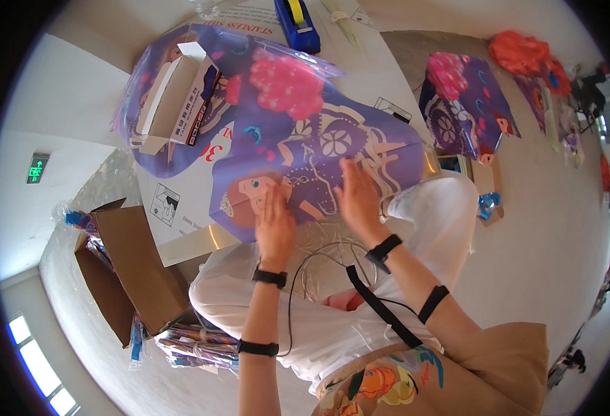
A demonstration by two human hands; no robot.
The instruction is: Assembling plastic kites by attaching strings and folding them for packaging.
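A purple printed plastic sheet (333,177) with a cartoon figure in a gown lies across a white board (163,239) before my knees. My left hand (275,225) rests on its near edge over the figure's face, fingers stretched out. Farther right, my right hand (359,201) lies on the gown print, its fingers also extended and nothing in its grasp. Another purple printed piece (166,154) spreads to the left, and a small opened white carton (163,104) sits on top of it.
A blue tape dispenser (298,31) stands at the board's far end. To the left is an open brown cardboard box (135,267), with bundled colourful packs (197,347) beside it. At right lie another purple sheet (461,104) and a red plastic bag (520,52).
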